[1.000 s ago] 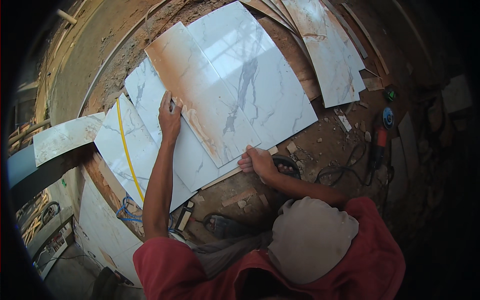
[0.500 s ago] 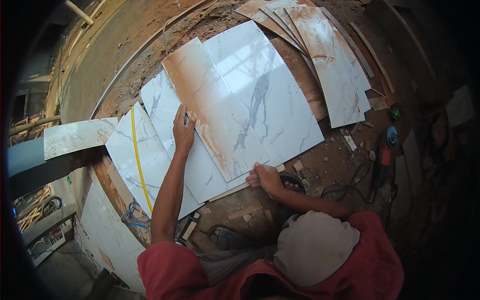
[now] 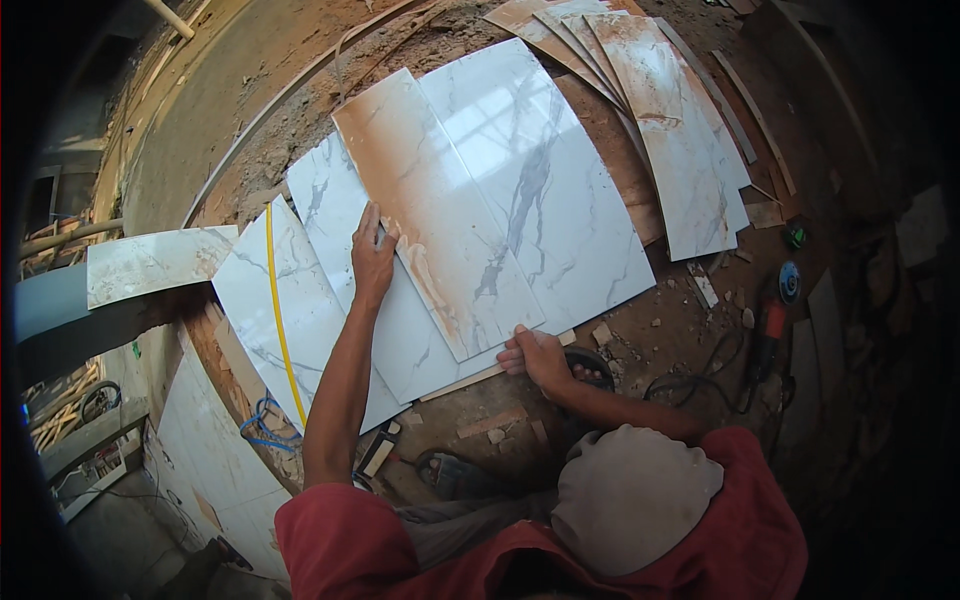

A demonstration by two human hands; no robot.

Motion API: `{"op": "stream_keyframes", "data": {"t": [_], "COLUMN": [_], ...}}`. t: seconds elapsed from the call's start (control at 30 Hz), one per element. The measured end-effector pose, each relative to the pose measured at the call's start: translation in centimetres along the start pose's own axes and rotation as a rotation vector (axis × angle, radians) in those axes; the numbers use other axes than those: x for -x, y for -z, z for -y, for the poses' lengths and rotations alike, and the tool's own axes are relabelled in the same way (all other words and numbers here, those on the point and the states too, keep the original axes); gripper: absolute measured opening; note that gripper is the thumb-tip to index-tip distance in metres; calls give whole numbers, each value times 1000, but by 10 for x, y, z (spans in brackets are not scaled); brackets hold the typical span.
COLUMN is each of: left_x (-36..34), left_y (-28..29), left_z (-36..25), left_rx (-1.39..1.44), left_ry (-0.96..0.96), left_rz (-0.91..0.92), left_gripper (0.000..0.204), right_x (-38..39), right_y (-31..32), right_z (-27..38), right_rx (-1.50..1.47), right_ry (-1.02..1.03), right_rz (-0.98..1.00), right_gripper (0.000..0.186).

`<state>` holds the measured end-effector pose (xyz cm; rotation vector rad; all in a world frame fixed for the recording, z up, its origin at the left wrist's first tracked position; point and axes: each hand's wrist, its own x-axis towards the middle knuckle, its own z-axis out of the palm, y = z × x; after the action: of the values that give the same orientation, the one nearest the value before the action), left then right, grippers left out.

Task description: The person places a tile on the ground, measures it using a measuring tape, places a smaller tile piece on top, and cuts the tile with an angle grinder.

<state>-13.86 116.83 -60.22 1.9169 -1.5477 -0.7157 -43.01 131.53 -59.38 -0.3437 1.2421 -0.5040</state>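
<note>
A long white marble-look tile strip [image 3: 440, 220], smeared with orange-brown dust along its left side, lies on top of a wide glossy marble-look tile [image 3: 560, 190]. My left hand [image 3: 373, 258] rests at the strip's left edge, its fingers stretched out and the thumb side against that edge. At the strip's near end, my right hand [image 3: 537, 358] has its thumb and curled fingers on the near right corner. Part of its grip is hidden beneath the hand. Under my left forearm lies another pale tile [image 3: 255, 300] with a yellow tape measure [image 3: 279, 320] stretched across it.
Stained cut tiles [image 3: 670, 150] are fanned out at the far right. A red and black angle grinder [image 3: 772, 320] with a blue disc lies on the dirt at right, its cable looping nearby. Blue cord [image 3: 268, 425] lies at left. A small tile piece [image 3: 160, 265] juts out leftward.
The view has shifted slightly, moving everything a little rightward in the picture. My left hand's fingers have spread somewhat. The strip stays in place on the wide tile, my right hand still at its corner.
</note>
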Motion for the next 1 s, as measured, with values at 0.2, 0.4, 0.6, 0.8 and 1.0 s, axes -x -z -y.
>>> {"op": "stream_keyframes", "data": {"t": [0.2, 0.4, 0.6, 0.8, 1.0], "left_x": [0, 1, -2, -1, 3], "left_y": [2, 3, -1, -1, -5], "left_z": [0, 2, 2, 2, 6], "left_rx": [-57, -41, -67, -111, -111], "left_ry": [-38, -23, -47, -61, -88], "left_rz": [6, 23, 13, 7, -36], "left_gripper": [61, 63, 59, 59, 55], "right_x": [0, 0, 0, -1, -2], "right_y": [-2, -2, -2, -1, 0], "right_z": [-1, -2, -2, -1, -1], "right_rx": [3, 4, -2, -15, 12], "right_ry": [18, 14, 25, 13, 9], "right_rz": [-29, -10, -15, -17, 10], "right_gripper": [43, 44, 44, 44, 45]}}
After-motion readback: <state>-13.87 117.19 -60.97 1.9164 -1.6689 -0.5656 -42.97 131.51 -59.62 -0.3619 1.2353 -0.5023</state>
